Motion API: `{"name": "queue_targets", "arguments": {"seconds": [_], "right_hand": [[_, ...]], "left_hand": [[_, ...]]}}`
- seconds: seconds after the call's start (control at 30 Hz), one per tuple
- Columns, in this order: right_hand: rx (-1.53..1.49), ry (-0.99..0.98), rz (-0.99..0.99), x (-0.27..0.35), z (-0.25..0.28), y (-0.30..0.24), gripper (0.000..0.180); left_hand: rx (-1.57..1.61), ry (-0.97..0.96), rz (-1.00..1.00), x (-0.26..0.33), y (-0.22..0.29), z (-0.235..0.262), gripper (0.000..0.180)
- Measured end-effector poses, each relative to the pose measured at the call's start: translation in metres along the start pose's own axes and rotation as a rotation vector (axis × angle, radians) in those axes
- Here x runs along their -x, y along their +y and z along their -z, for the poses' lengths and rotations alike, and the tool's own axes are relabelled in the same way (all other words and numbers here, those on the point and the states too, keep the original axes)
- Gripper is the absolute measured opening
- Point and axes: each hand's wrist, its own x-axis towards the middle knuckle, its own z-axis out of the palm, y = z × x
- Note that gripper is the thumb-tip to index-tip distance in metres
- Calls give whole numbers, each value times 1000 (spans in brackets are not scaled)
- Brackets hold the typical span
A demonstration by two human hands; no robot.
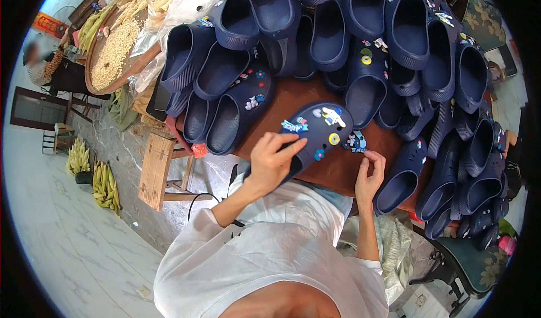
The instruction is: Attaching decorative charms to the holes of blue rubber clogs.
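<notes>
A navy clog (324,136) with holes in its upper is tilted over the table's near edge, toe pointing away. Several shoe charms dot its upper: a white cartoon figure, a yellow ring, a blue flower and a blue lettered piece. My left hand (271,161) grips the clog, fingers lying over its upper beside the lettered charm. To the right of the clog, thumb and fingertips of my right hand (369,176) pinch a small blue charm (358,150). More small charms lie right behind those fingertips, partly overlapping, so their outlines are hard to separate.
Many navy clogs (394,191), several decorated, are heaped across the far and right sides of the brown table (265,132). A wooden stool (155,168) stands left. Beyond are a round tray (93,73) of pale kernels, corn cobs on the floor and a seated person. A chair (476,261) is right.
</notes>
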Motion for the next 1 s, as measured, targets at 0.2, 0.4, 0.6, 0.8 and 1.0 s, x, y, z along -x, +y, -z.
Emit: {"name": "queue_targets", "arguments": {"seconds": [0.2, 0.4, 0.6, 0.8, 1.0], "right_hand": [[-101, -105, 38, -10, -17, -22, 12], [-124, -194, 153, -24, -37, -42, 13], [-246, -317, 86, -28, -57, -52, 16], [-214, -305, 54, -33, -57, -50, 15], [-153, -371, -129, -43, -68, -47, 28]], "left_hand": [[73, -44, 91, 20, 17, -25, 52], [54, 42, 66, 25, 16, -24, 54], [100, 31, 149, 12, 8, -31, 48], [254, -94, 178, -4, 10, -29, 41], [478, -131, 201, -40, -9, -41, 33]]}}
